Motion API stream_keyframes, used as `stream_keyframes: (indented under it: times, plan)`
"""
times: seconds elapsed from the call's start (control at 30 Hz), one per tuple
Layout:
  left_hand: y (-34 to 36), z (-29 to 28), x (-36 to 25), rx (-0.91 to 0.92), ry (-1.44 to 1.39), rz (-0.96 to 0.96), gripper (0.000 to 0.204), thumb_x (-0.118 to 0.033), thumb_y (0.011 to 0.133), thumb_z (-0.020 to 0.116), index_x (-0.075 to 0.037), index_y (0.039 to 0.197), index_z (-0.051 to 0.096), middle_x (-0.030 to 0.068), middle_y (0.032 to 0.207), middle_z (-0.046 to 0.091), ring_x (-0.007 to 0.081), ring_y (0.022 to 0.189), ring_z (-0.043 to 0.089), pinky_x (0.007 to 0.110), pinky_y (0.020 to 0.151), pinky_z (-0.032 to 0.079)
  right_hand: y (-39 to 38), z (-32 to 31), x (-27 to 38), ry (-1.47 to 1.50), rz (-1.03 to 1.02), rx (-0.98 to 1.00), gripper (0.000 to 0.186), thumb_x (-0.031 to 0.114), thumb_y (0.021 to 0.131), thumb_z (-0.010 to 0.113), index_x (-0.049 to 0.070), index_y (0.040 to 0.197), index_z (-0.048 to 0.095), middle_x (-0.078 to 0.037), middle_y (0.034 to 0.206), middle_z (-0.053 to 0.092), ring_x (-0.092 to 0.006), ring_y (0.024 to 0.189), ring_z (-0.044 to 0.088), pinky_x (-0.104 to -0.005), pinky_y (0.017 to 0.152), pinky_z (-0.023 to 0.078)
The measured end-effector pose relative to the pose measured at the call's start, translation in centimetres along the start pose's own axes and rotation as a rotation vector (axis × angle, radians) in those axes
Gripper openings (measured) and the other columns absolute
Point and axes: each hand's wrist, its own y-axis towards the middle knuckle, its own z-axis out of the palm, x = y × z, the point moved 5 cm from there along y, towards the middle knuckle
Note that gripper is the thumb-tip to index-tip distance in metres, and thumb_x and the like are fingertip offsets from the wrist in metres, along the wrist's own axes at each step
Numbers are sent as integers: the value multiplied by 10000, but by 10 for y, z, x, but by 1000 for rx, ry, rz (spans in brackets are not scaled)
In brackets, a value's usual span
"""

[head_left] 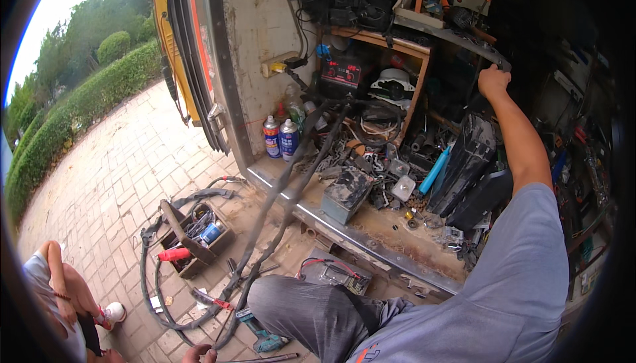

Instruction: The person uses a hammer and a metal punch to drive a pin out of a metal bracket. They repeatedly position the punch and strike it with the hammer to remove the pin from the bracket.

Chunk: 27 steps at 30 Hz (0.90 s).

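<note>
My right hand (495,82) is up at the right, its fingers closed over the front corner of a grey shelf (464,40). Cut off by the lower edge, my left hand (199,354) shows only a few curled fingers; whatever they hold is hidden. Near those fingers are a thin metal bar (278,358), a teal cordless power tool (265,338) and a thick black cable (147,283). A battery with red and black leads (334,273) lies beyond my bent knee. Inside the cluttered compartment stands a dusty grey battery (346,194).
A wooden tool carrier (211,250) stands on the paving. Two spray cans (279,137) are by the door frame, near a charger with a red display (340,76). Black battery-like cases (467,157) lean at the right. Another person (59,297) sits at the lower left.
</note>
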Motion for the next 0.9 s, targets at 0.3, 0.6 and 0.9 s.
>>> stream_keyframes:
  times: [0.3, 0.6, 0.9]
  plan:
    - [-15, 10, -2, -25, -22, 149, 302, -239, 901, 602, -31, 1114, 654, 174, 1061, 671, 312, 1023, 620, 390, 901, 447, 12, 5, 10, -109, 4, 417, 459, 135, 805, 667, 80, 1253, 580, -159, 1398, 371, -357, 982, 596, -486, 727, 459]
    - [-15, 5, 0, -157, -121, 158, 301, -231, 784, 722, 3, 970, 680, 173, 970, 669, 348, 958, 608, 389, 861, 467, -23, -16, 22, 581, -26, -19, 381, 244, 851, 563, 28, 1162, 601, -252, 1242, 539, -451, 1078, 555, -496, 898, 478]
    - [-25, 14, 26, -69, -63, 185, 358, -327, 853, 663, -18, 1033, 670, 166, 1025, 655, 326, 990, 596, 389, 879, 462, 131, 174, -80, 2015, 108, -129, 436, 278, 904, 623, -30, 1211, 583, -129, 1059, 654, -216, 927, 652, -308, 799, 543]
